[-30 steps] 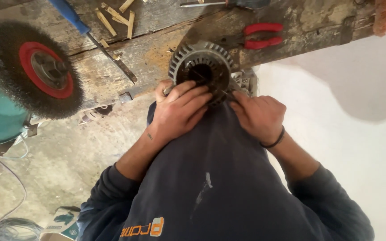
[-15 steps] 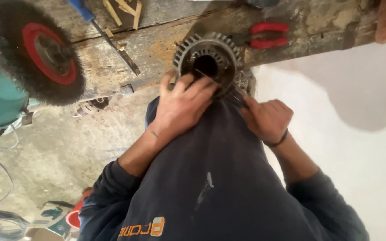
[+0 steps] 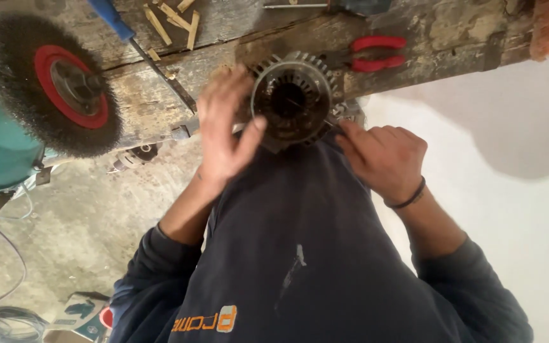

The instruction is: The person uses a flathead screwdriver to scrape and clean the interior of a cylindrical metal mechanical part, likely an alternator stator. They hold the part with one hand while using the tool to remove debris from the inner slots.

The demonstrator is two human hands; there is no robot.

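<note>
A worn wooden surface [image 3: 160, 95] spans the far side above a concrete floor [image 3: 65, 222]. A wire brush wheel [image 3: 52, 89] sits far left, red pliers [image 3: 376, 53] far right. The finned metal housing [image 3: 292, 98] rests at the surface's near edge, its bore facing the camera. The left hand [image 3: 227, 127] has a released grip, thumb touching its rim; the right hand [image 3: 382, 159] is clenched just beside it.

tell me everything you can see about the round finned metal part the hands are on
The round metal part is a dark, grimy ring-shaped housing with short fins or teeth all around its rim and a dark hollow centre showing slotted inner walls. Its open face points toward the camera. It sits at the edge of the worn wooden workbench, against the person's dark sweatshirt. The left hand touches its left side, thumb on the rim; the right hand is at its lower right edge.
</note>
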